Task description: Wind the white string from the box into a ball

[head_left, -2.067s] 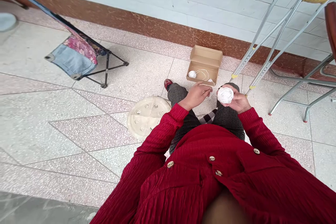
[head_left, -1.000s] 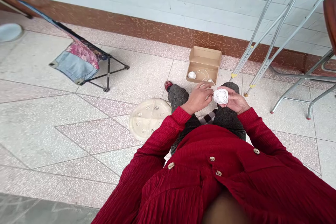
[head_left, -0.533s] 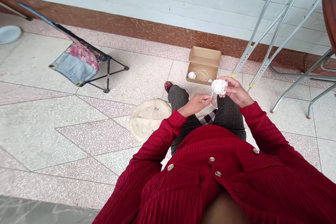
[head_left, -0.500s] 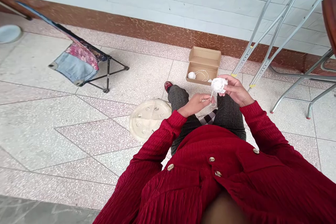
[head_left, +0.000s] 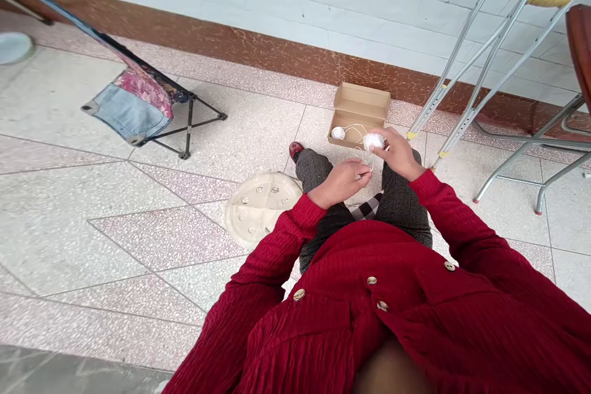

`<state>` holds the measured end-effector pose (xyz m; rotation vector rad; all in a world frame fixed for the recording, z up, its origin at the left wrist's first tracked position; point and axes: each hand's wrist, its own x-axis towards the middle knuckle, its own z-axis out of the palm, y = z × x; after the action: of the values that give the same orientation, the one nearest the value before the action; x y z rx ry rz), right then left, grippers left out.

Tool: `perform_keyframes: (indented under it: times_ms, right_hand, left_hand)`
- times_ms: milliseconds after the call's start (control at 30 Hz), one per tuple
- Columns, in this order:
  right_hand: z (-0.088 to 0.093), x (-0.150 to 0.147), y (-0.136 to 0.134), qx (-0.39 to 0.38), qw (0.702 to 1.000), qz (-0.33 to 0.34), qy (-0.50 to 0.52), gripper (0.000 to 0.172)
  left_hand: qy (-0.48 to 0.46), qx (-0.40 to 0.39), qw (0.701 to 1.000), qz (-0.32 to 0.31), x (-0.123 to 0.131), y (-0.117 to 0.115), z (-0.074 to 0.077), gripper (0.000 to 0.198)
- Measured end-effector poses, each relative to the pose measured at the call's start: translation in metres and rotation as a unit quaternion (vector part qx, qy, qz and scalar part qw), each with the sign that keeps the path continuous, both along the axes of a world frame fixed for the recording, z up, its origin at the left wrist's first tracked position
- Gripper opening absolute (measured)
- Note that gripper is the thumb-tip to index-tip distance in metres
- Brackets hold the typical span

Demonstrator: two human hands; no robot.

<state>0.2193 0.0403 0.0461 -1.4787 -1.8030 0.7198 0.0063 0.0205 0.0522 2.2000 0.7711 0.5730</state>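
My right hand (head_left: 396, 152) is closed around a white ball of yarn (head_left: 373, 141), held above my lap near the front of the cardboard box. Lower and to the left, my left hand (head_left: 347, 180) pinches a strand of the white yarn (head_left: 372, 163) close to the ball. Loose loops of the strand hang between the two hands. A second, smaller ball of white yarn (head_left: 338, 133) lies inside the open cardboard box (head_left: 361, 97) on the floor. From it a strand curves across the box toward the ball in my right hand.
A round cream plastic stool (head_left: 258, 209) with holes stands left of my legs. Farther left is a folding fabric chair (head_left: 133, 104). Metal crutches (head_left: 480, 61) lean on the wall at right, beside a metal-legged chair (head_left: 530, 160). A pale basin (head_left: 13, 48) sits at far left.
My right hand has moved left with the ball of yarn and turned more over it. My left hand stays almost in place, pinching the strand.
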Motion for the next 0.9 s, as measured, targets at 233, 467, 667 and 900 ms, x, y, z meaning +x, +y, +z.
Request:
perform_keyframes:
  times_ms: [233, 467, 667, 900]
  right_hand:
    - [-0.017, -0.004, -0.027, -0.155, 0.964, 0.146, 0.158, 0.046]
    - [0.002, 0.000, -0.051, -0.278, 0.869, 0.133, 0.387, 0.052]
    - [0.023, 0.001, -0.054, -0.274, 0.833, 0.092, 0.471, 0.074]
    - [0.044, 0.003, -0.049, -0.245, 0.835, 0.079, 0.487, 0.054]
  left_hand:
    - [0.052, 0.111, 0.992, 0.026, -0.015, 0.032, 0.004, 0.028]
    - [0.001, 0.024, 0.999, 0.040, -0.008, 0.042, -0.002, 0.033]
    - [-0.075, -0.174, 0.980, 0.055, 0.003, 0.032, -0.028, 0.034]
    - [-0.141, -0.226, 0.954, 0.137, 0.007, 0.033, -0.040, 0.036]
